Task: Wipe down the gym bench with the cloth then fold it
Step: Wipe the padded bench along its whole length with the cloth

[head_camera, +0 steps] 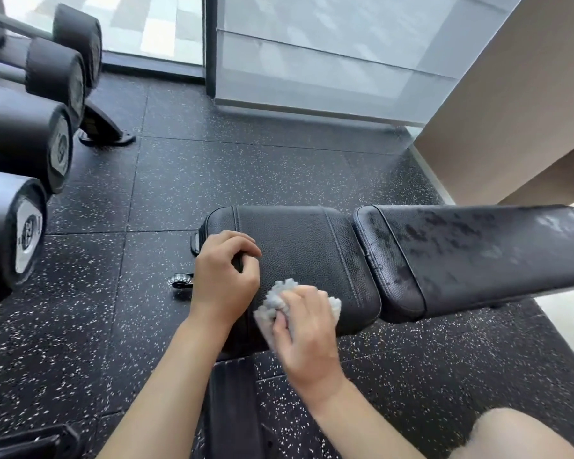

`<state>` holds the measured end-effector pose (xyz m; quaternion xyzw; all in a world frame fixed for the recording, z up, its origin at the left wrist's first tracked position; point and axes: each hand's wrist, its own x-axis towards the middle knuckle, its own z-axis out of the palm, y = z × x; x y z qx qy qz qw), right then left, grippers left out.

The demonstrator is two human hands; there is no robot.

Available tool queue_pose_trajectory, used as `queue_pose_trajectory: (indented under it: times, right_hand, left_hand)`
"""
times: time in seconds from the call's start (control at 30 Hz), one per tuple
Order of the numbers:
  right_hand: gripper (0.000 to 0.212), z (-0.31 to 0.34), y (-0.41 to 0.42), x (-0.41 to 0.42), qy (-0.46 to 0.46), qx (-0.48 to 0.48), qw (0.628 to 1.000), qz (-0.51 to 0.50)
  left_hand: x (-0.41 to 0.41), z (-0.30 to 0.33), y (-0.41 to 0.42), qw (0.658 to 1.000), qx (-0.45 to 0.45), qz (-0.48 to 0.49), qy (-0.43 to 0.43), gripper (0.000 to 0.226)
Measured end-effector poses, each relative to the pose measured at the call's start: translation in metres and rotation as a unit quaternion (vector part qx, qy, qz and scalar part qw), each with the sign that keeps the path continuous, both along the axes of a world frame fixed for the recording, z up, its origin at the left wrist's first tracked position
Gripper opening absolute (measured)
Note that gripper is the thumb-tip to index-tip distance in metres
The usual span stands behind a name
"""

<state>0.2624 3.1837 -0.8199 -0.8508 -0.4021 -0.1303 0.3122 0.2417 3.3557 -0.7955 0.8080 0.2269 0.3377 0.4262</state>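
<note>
- Your right hand (307, 332) grips the bunched grey cloth (280, 301) against the bench seat pad (305, 246).
- Your left hand (224, 276), fingers curled, holds nothing, just left of the cloth.

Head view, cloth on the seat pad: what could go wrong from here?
1. The right hand holds the pale grey textured cloth bunched up, so it may wipe only a narrow strip of the black leather seat pad.
2. The long black back pad shows streaky wet patches; they could be left to dry unevenly.
3. The left hand rests curled on the pad, blocking that area.
</note>
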Motion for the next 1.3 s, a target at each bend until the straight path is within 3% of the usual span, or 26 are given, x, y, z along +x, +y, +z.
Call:
queue_pose_trajectory:
  times: [0.23,0.33,0.43,0.8,0.93,1.3]
  right_hand:
    - [0.024,0.016,0.009,0.018,0.044,-0.025,0.995,0.084]
    - [0.016,0.037,0.008,0.062,0.069,-0.029,0.997,0.011]
    - [0.026,0.050,0.016,0.086,0.106,-0.003,0.994,-0.029]
    - [0.050,0.037,-0.033,0.023,0.145,-0.085,0.985,0.030]
    - [0.047,0.038,-0.045,0.031,0.143,-0.099,0.985,0.023]
    - [0.045,0.041,0.062,0.100,0.144,-0.117,0.982,0.020]
  left_hand:
    - [0.002,-0.002,0.007,1.000,-0.016,0.007,-0.007,0.024]
    - [0.002,-0.002,0.006,1.000,-0.013,0.007,-0.010,0.021]
    - [0.002,-0.003,0.007,1.000,-0.013,0.006,-0.007,0.021]
    - [0.004,-0.007,0.009,1.000,-0.015,0.002,-0.015,0.019]
    - [0.005,-0.007,0.009,1.000,-0.015,-0.003,-0.010,0.018]
    - [0.000,0.000,0.008,0.998,-0.045,0.018,-0.031,0.025]
